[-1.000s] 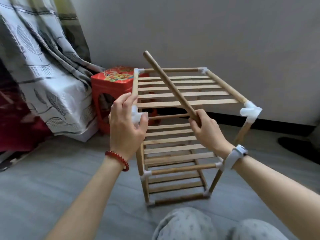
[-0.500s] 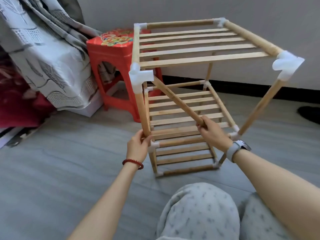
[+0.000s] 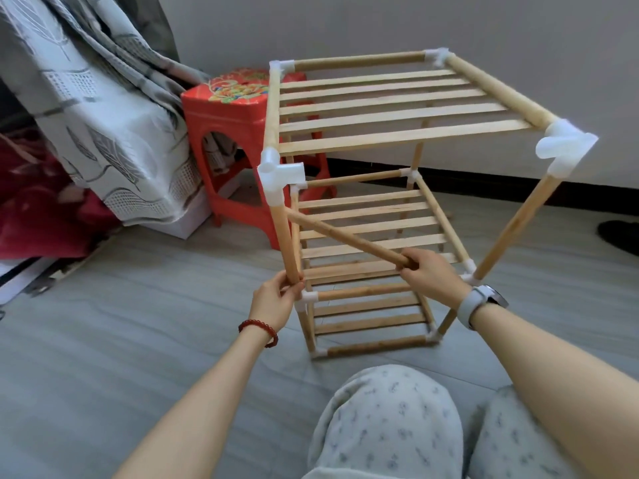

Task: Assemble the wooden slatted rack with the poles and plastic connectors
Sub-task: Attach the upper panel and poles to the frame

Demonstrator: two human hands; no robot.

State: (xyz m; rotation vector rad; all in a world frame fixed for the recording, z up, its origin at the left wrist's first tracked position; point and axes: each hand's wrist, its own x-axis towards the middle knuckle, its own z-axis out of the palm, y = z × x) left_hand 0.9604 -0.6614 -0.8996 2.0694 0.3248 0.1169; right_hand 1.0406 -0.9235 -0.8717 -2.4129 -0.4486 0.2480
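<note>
At frame centre the rack (image 3: 380,216) stands on the floor; your left hand (image 3: 276,299) grips its front post, your right hand (image 3: 432,274) clamps the loose pole (image 3: 345,236). Risk: the near top edge is unbraced, so levering could spring a connector (image 3: 280,172).

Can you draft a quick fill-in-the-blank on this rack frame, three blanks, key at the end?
1. The right hand holds a loose wooden ____ slanting across the rack.
2. The left hand grips the rack's near-left ____ pole.
3. Behind the rack stands a ____ plastic stool.

Missing words: pole; upright; red
</note>
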